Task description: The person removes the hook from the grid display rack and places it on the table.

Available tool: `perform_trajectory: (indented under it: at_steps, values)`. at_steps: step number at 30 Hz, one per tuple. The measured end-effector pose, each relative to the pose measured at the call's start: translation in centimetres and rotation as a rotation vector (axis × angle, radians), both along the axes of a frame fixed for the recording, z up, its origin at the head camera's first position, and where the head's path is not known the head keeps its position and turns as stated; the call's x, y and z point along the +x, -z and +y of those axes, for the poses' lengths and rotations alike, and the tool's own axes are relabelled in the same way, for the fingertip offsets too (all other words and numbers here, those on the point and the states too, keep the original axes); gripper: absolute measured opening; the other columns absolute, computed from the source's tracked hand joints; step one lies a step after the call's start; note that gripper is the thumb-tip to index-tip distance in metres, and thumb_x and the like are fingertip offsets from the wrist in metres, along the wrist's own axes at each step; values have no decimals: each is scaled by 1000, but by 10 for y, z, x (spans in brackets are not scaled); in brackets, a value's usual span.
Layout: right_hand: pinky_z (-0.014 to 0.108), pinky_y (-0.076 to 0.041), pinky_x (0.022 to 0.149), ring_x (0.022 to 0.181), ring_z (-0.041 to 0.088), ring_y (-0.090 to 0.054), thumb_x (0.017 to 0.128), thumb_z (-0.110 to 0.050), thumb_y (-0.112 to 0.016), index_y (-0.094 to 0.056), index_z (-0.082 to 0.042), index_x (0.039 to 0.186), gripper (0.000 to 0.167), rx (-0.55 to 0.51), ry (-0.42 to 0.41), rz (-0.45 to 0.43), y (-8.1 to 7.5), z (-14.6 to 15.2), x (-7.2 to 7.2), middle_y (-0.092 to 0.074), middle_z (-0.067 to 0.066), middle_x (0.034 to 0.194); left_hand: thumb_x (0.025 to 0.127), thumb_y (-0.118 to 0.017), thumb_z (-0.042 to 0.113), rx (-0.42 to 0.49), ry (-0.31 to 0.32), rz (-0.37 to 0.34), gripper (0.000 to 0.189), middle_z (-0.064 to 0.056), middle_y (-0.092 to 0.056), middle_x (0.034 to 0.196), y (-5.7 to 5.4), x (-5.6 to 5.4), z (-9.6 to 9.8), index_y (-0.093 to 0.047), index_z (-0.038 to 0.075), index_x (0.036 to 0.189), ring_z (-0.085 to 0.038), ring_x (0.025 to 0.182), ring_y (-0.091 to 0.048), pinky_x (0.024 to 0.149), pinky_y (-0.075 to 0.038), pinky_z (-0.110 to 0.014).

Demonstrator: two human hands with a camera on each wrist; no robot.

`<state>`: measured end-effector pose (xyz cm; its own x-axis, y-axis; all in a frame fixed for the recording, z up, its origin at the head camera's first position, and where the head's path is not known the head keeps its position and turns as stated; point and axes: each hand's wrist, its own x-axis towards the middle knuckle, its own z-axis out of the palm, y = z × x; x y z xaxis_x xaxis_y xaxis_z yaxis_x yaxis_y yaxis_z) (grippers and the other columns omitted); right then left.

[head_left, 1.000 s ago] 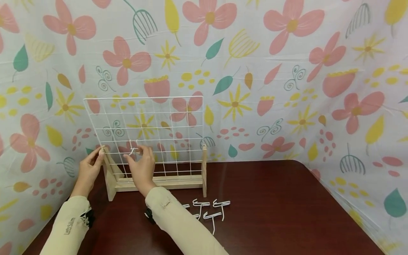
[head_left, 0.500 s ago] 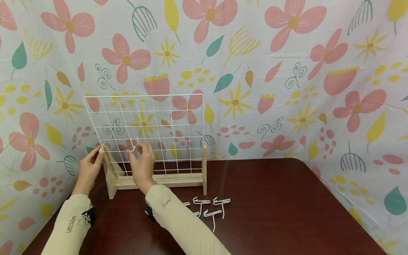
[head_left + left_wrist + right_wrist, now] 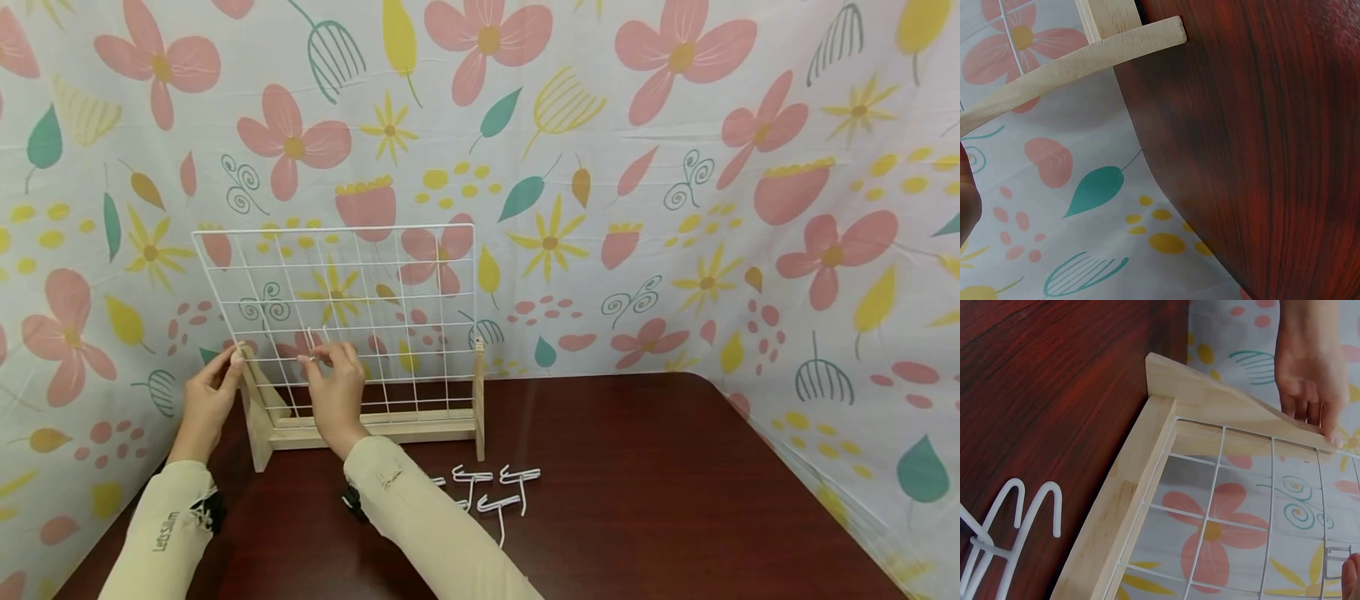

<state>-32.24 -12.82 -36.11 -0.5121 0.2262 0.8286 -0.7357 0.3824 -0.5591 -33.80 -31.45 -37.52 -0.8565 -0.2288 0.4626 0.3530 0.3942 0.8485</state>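
A white wire grid panel (image 3: pixel 417 325) stands upright in a pale wooden stand (image 3: pixel 420 432) at the left of the table. My left hand (image 3: pixel 208 404) grips the top of the stand's left side piece (image 3: pixel 1079 69) between thumb and fingers; the right wrist view shows this hand (image 3: pixel 1311 375) from the other side. My right hand (image 3: pixel 339 392) pinches a white wire hook (image 3: pixel 1337 561) against the grid's left part, its two prongs rising above the fingertips. My fingers hide most of this hook.
Several loose white wire hooks (image 3: pixel 519 477) lie on the dark red-brown table (image 3: pixel 637 483) in front of the stand, some hidden behind the right sleeve (image 3: pixel 435 517). A flower-printed curtain (image 3: pixel 570 183) hangs behind and along both sides.
My right fingers have drawn closer together on the hook, which has shifted slightly to the right and now shows less. The left hand keeps its hold on the stand.
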Motion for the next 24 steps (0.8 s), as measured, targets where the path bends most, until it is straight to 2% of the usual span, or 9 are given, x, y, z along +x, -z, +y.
perform_trajectory:
  at_steps: [4,7,15,17,21,24]
  values:
    - [14,-50,77,83,14,-62,82,-14,-76,-67,-2,83,15,29,6,51,1,2,-2,-62,5,86,100,-52,26,17,8,17,51,6,-53,129,2,0,0,-44,-4,141,11,102,-47,81,-40,-3]
    - [12,-49,78,84,15,-62,82,-11,-76,-67,-2,82,13,26,-28,82,-1,4,-3,-61,6,85,100,-54,24,37,11,33,50,15,-53,123,3,-1,0,-46,-4,140,11,100,-48,80,-40,-3]
    - [7,-46,78,81,14,-65,80,-9,-77,-68,-1,80,12,35,-30,115,-7,7,-7,-63,6,84,99,-54,23,59,19,41,49,21,-54,116,2,-1,0,-47,-4,139,11,98,-49,80,-40,-3]
    - [8,-47,77,81,13,-65,81,-9,-76,-68,-1,80,12,37,-32,119,-9,8,-7,-62,6,84,99,-55,23,56,10,40,48,20,-54,117,2,-1,1,-48,-3,139,11,97,-49,80,-41,-3]
    - [9,-48,77,81,13,-65,82,-8,-76,-67,-1,81,11,47,-31,136,-11,10,-6,-62,6,85,99,-55,24,47,-2,33,46,10,-56,127,1,-1,2,-49,2,140,11,99,-49,80,-41,-4]
    - [9,-48,78,81,16,-65,80,-6,-77,-66,0,81,12,36,-61,141,-12,11,-4,-62,7,85,99,-55,24,62,2,28,47,13,-56,124,1,-1,1,-49,2,140,10,99,-49,80,-41,-3]
